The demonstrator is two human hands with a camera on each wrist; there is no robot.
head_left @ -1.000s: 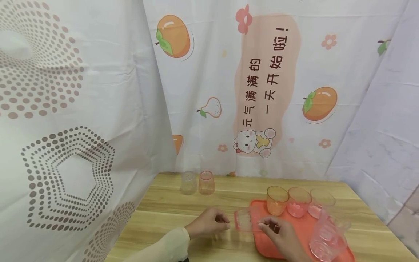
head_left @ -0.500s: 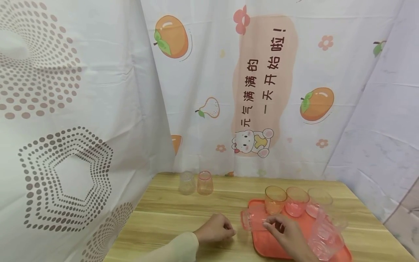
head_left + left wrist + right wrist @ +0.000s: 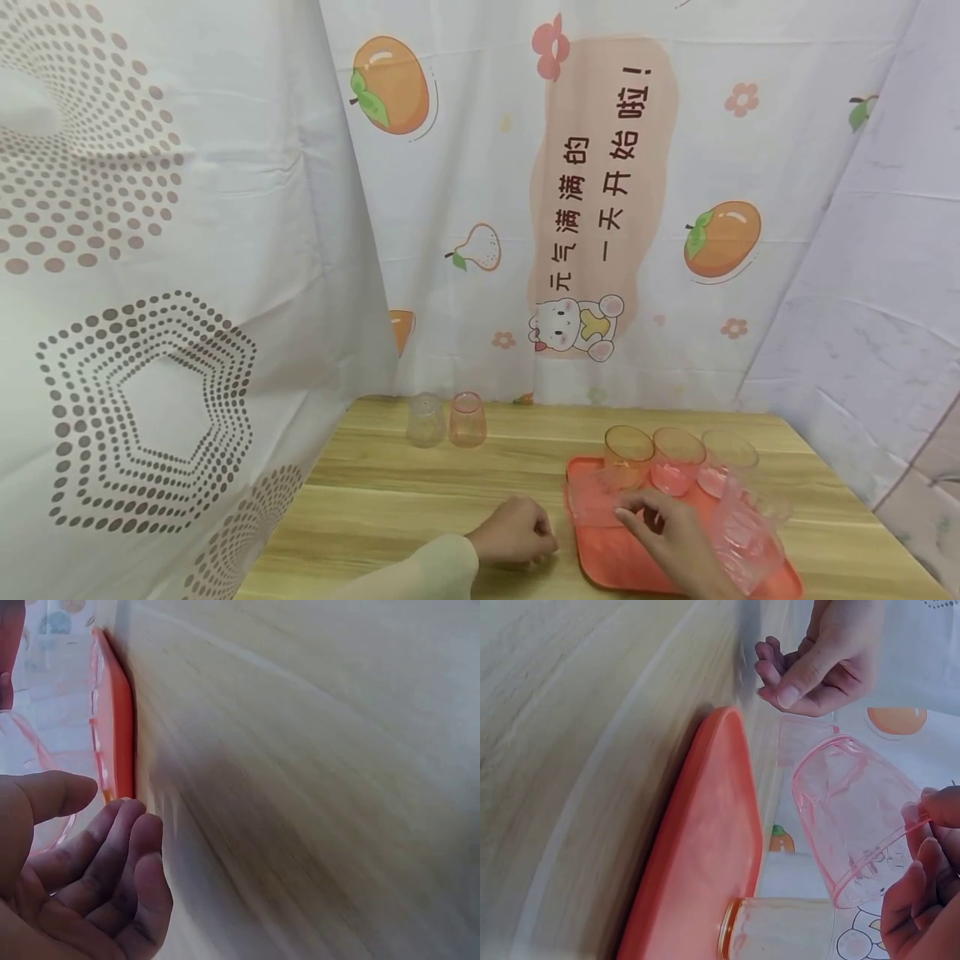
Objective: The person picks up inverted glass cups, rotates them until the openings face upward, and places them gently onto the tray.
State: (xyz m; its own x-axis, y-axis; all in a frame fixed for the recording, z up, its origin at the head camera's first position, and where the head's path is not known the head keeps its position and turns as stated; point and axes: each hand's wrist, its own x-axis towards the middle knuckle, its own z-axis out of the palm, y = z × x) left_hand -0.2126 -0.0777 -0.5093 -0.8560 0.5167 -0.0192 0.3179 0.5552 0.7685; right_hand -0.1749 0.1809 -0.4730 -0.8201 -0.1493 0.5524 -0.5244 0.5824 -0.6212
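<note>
My right hand (image 3: 667, 529) pinches a see-through pink cup (image 3: 596, 500) by one end. The cup lies on its side in the air over the left part of a red-orange tray (image 3: 611, 562). In the right wrist view the same cup (image 3: 847, 802) tilts, its far end toward the left hand (image 3: 829, 660). My left hand (image 3: 517, 533) holds nothing and stays low beside the tray's left edge. Seen from the left wrist, its fingers (image 3: 146, 889) curl loosely, thumb apart. An orange cup (image 3: 628, 450), a pink cup (image 3: 677, 458) and a clear cup (image 3: 729, 450) line the tray's back edge.
A clear pink vessel (image 3: 750, 542), apparently a jug, is at the tray's right side. At the table's back left are a clear cup (image 3: 426, 421) and a pink cup (image 3: 468, 421), seemingly upside down. Cloth sheets (image 3: 442, 358) enclose the wooden table (image 3: 405, 483).
The right hand has carried the pink cup rightward, from the tray's left edge to over the tray. The left hand has moved slightly right and down, nearer the tray.
</note>
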